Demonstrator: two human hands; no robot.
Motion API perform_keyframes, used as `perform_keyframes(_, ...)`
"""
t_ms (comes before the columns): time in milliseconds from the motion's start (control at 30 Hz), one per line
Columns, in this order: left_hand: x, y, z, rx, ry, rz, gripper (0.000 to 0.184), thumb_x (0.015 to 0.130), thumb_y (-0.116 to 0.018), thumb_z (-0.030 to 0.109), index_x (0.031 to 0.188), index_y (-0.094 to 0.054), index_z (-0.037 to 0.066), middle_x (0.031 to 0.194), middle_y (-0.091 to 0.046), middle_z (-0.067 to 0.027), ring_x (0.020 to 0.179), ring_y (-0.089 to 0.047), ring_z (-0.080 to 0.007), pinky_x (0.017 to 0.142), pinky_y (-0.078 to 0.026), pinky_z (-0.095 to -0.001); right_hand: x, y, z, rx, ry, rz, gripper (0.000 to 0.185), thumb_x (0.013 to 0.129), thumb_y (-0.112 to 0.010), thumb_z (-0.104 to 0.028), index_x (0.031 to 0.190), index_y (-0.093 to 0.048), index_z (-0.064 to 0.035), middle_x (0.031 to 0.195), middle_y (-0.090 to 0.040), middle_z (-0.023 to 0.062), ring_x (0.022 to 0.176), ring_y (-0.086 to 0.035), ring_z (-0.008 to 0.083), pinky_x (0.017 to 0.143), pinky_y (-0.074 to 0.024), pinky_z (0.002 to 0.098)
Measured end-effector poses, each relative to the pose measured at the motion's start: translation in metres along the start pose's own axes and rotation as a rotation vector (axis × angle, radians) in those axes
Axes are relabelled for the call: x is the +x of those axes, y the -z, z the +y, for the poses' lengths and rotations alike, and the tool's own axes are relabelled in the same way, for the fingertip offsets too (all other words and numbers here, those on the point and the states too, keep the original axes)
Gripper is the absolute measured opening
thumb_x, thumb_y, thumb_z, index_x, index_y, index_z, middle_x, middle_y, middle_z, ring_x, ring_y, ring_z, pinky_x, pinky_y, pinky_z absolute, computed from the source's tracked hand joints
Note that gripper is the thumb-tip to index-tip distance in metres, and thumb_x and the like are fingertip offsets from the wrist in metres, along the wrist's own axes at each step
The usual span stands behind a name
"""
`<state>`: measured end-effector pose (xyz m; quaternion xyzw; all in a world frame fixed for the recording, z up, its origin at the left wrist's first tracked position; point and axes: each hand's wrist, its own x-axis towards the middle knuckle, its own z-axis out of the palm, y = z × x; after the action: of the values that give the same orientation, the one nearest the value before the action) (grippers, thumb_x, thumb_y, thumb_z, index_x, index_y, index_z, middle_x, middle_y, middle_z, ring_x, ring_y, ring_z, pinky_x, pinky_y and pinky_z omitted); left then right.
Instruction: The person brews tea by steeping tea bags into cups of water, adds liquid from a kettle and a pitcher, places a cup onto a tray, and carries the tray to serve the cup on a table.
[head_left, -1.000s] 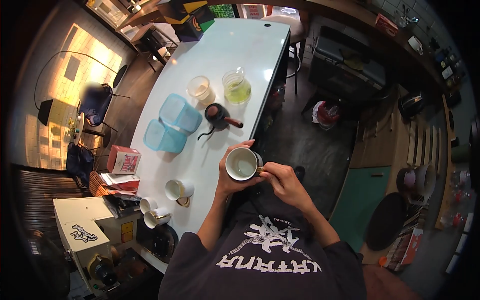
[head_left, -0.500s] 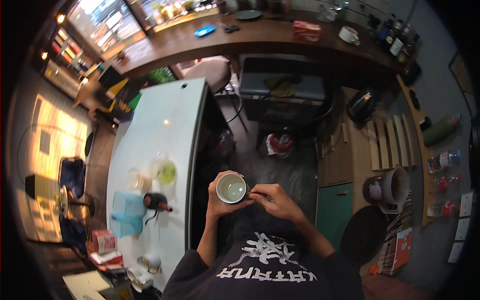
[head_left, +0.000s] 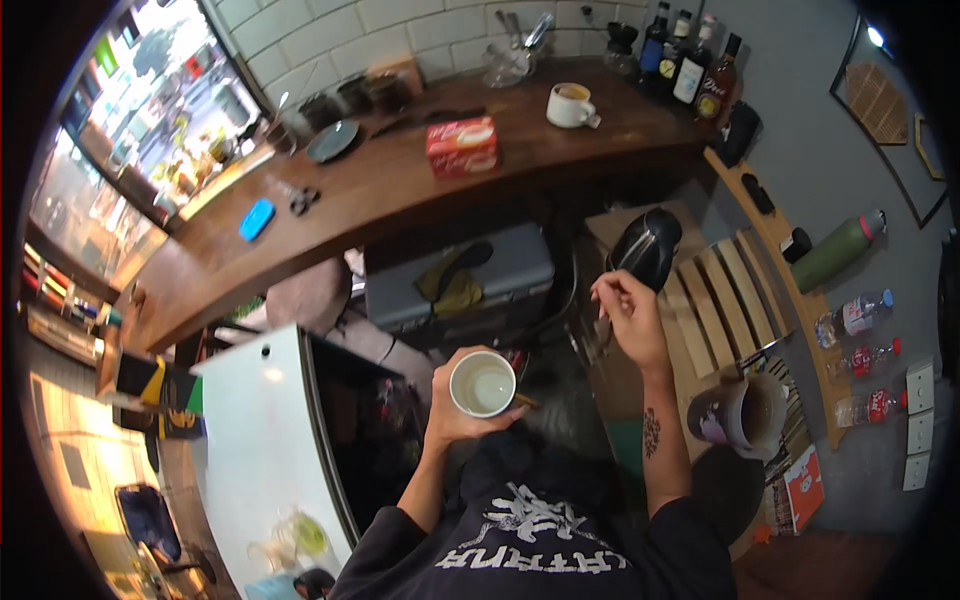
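Observation:
A white cup (head_left: 483, 384) with a little clear liquid inside is held in front of my chest by my left hand (head_left: 453, 415), its fingers wrapped round the side. My right hand (head_left: 628, 308) is raised at the right, beside the black kettle (head_left: 648, 245) on the wooden counter. Its fingers are bent near the kettle's lower edge; whether they touch or grip anything is too unclear to tell. Wooden slats (head_left: 715, 305) lie just right of that hand.
A dark wooden shelf (head_left: 350, 205) crosses ahead, bearing a red box (head_left: 461, 147), a white coffee cup (head_left: 570, 106) and bottles (head_left: 690, 75). A white table (head_left: 265, 430) stands at left. A large pitcher (head_left: 740, 415) is at right.
The view has turned right, towards the shelf and kettle. My right hand has left the cup's handle and moved up and right to the kettle. My left hand still holds the cup.

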<state>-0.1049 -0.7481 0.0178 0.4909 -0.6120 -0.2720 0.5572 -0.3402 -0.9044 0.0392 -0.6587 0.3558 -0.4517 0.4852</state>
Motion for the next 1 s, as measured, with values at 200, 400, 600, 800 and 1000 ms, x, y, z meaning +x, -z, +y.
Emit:
perform_keyframes(200,0.094,-0.013,-0.020,-0.049,0.001,-0.075,0.062,0.051,-0.091,0.024,0.102,-0.067,-0.002,0.101,-0.070,-0.0117,0.088,-0.068,-0.0202,0.081,-0.054,-0.0334,0.163,0.040,0.048,-0.182,0.105,0.225,0.015,0.097,-0.067,-0.017,0.103,-0.066,-0.0025,0.080,-0.065,0.0047,0.064,-0.059,0.0105,0.063,-0.0490,0.0248)
perform_keyframes(400,0.156,-0.034,-0.038,-0.007,-0.039,-0.055,0.062,0.056,-0.095,0.025,0.104,-0.066,-0.001,0.096,-0.071,-0.0094,0.085,-0.070,-0.0188,0.081,-0.055,-0.0319,0.308,0.068,0.096,-0.461,0.221,0.392,0.030,0.085,-0.078,-0.025,0.099,-0.063,-0.0031,0.086,-0.066,0.0126,0.069,-0.062,0.0238,0.068,-0.0516,0.0383)
perform_keyframes(600,0.207,-0.059,-0.066,0.011,0.048,-0.006,0.063,0.055,-0.096,0.028,0.103,-0.066,-0.001,0.097,-0.071,-0.0093,0.086,-0.070,-0.0186,0.082,-0.055,-0.0311,0.349,0.074,0.103,-0.627,0.126,0.132,0.027,0.086,-0.077,-0.020,0.082,-0.060,0.0004,0.073,-0.064,0.0201,0.066,-0.062,0.0376,0.063,-0.0464,0.0460)
perform_keyframes(800,0.241,-0.077,-0.083,0.005,0.089,0.043,0.065,0.055,-0.096,0.028,0.105,-0.067,-0.001,0.098,-0.070,-0.0100,0.087,-0.070,-0.0189,0.083,-0.055,-0.0315,0.358,0.094,0.086,-0.561,0.176,-0.127,0.016,0.088,-0.068,-0.010,0.081,-0.064,0.0033,0.067,-0.064,0.0165,0.060,-0.064,0.0266,0.059,-0.0471,0.0381)
perform_keyframes(1000,0.263,-0.085,-0.086,0.093,0.086,0.108,0.061,0.058,-0.095,0.024,0.105,-0.067,-0.001,0.097,-0.071,-0.0098,0.085,-0.070,-0.0176,0.082,-0.055,-0.0309,0.406,0.102,0.041,0.074,0.132,-0.380,0.012,0.097,-0.062,-0.005,0.088,-0.063,0.0027,0.083,-0.065,0.0018,0.073,-0.063,0.0069,0.065,-0.0494,0.0226)
